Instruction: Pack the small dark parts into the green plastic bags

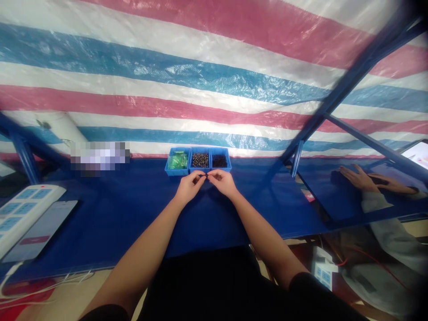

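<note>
My left hand [190, 186] and my right hand [223, 182] meet fingertip to fingertip above the blue table [207, 223]. Each is closed in a pinch, and between them is something small and dark, too small to name. Just beyond them stand three blue bins side by side. The left bin [168, 170] holds green and clear plastic pieces [179, 159]. In the middle bin [195, 169] lie many small metallic, dark-and-light parts [200, 160]. Small black parts [220, 161] fill the bottom of the right bin [228, 166].
At the left lie a white power strip [50, 192] and a phone [47, 227] with a cable plugged in. Blue frame bars [301, 131] rise at right. Behind hangs a striped plastic sheet [200, 76]. On the far right another person's hands [363, 178] rest over the neighbouring table.
</note>
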The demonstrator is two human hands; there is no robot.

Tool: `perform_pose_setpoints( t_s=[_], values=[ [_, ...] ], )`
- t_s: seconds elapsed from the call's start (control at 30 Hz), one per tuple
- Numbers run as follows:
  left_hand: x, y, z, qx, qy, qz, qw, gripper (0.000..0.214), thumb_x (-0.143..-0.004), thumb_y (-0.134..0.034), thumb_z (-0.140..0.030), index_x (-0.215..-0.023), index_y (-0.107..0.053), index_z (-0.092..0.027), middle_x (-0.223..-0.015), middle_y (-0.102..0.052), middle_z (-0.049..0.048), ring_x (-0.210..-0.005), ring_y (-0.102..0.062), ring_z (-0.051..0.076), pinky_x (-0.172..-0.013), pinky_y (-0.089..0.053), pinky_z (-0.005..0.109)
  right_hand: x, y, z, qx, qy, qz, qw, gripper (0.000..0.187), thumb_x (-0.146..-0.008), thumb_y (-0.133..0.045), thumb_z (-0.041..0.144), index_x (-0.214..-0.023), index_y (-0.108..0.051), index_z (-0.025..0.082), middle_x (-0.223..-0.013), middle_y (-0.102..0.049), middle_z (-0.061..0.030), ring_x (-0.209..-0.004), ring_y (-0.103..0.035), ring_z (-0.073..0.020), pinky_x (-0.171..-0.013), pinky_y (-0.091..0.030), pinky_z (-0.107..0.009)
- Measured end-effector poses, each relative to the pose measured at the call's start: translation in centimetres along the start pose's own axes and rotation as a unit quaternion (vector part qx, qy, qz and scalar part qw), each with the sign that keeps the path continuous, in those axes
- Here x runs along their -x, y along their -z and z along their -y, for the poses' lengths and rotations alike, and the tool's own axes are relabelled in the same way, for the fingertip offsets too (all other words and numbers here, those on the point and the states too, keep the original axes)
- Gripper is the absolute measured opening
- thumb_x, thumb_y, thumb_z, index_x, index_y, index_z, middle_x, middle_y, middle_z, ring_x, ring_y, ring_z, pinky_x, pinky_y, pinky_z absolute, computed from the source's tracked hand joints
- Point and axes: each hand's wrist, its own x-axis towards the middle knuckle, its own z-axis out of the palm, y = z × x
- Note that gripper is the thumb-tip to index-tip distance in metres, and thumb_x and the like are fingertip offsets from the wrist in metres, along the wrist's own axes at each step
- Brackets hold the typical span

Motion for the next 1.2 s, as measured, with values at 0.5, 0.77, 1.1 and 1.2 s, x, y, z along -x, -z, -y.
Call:
perform_pose_setpoints(
  t_s=[0.5, 0.77, 1.1, 1.2],
  values=[
    [0.01, 0.0, -0.06, -0.004, -0.001, 0.003, 1.0, 0.031, -0.089, -0.053, -0.048, -0.101, -0.065, -0.022, -0.068, -0.061, -0.0024, -0.06, -0.054, 0.012, -0.064, -0.045, 0.024, 0.07, -0.03, 0.02, 0.004, 0.005, 0.004, 1.0, 0.023, -0.077, -0.069, 0.036, -0.091, -0.071, 0.018, -0.086, -0.072, -0.0061, -0.072, -0.067, -0.0166, -0.07, -0.055, -0.03],
    [0.06, -0.11, 0.13, -0.004, 0.008, 0.011, 1.0, 0.033, -0.09, -0.051, -0.05, -0.101, -0.065, -0.021, -0.072, -0.065, -0.0013, -0.062, -0.057, 0.013, -0.064, -0.045, 0.024, 0.06, -0.1, -0.26, -0.001, 0.006, 0.004, 1.0, 0.024, -0.076, -0.069, 0.038, -0.09, -0.071, 0.019, -0.086, -0.073, -0.0054, -0.072, -0.067, -0.0161, -0.071, -0.055, -0.03],
    [0.04, -0.01, 0.2, -0.01, 0.009, 0.017, 1.0, 0.029, -0.091, -0.051, -0.046, -0.094, -0.066, -0.021, -0.072, -0.064, -0.0018, -0.061, -0.056, 0.012, -0.062, -0.044, 0.024, 0.1, -0.09, -0.04, 0.001, 0.006, 0.004, 1.0, 0.022, -0.077, -0.069, 0.035, -0.09, -0.072, 0.018, -0.086, -0.072, -0.0061, -0.072, -0.067, -0.0164, -0.07, -0.055, -0.03],
    [0.07, -0.04, 0.17, 0.0, 0.015, 0.019, 1.0, 0.029, -0.091, -0.052, -0.046, -0.099, -0.065, -0.021, -0.074, -0.065, -0.0016, -0.062, -0.057, 0.012, -0.064, -0.045, 0.024, 0.08, -0.03, -0.04, 0.009, 0.008, 0.001, 1.0, 0.022, -0.077, -0.069, 0.035, -0.09, -0.072, 0.018, -0.086, -0.072, -0.0059, -0.072, -0.067, -0.0163, -0.07, -0.055, -0.029]
  ],
)
